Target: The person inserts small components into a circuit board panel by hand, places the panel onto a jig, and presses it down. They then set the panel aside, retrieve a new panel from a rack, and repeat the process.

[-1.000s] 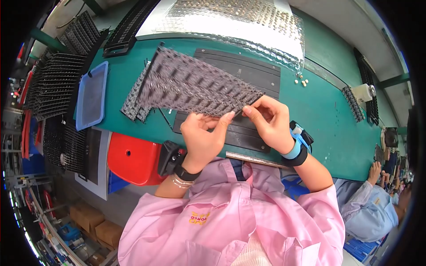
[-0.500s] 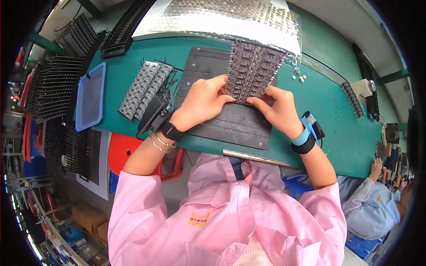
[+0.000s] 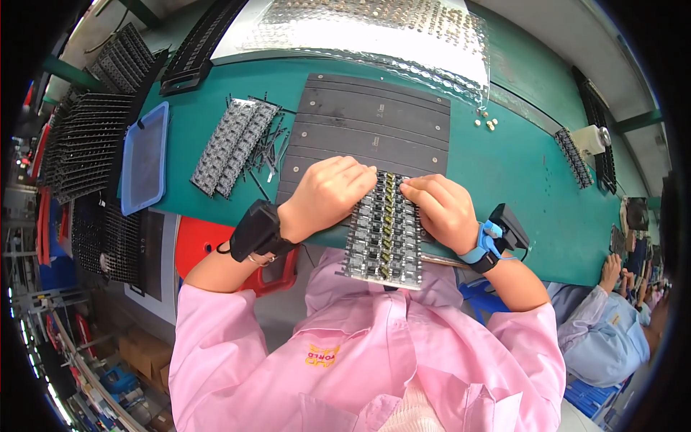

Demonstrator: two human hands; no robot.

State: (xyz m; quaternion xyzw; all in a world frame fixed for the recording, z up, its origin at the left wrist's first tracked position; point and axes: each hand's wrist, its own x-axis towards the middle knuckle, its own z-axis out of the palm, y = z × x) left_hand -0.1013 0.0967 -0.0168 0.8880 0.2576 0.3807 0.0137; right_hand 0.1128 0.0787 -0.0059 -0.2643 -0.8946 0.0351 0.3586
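So the circuit board panel (image 3: 384,241) is poking over the near edge of the bench (image 3: 518,194), left hand (image 3: 325,193) and right hand (image 3: 443,210) gripping its far corners. Black plate (image 3: 371,115) just past that, bubble wrap (image 3: 374,29) toward the far edge.

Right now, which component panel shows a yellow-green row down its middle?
The panel held by the left hand and right hand, jutting past the near edge of the green table. The grey panels left of the black plate show no such row.
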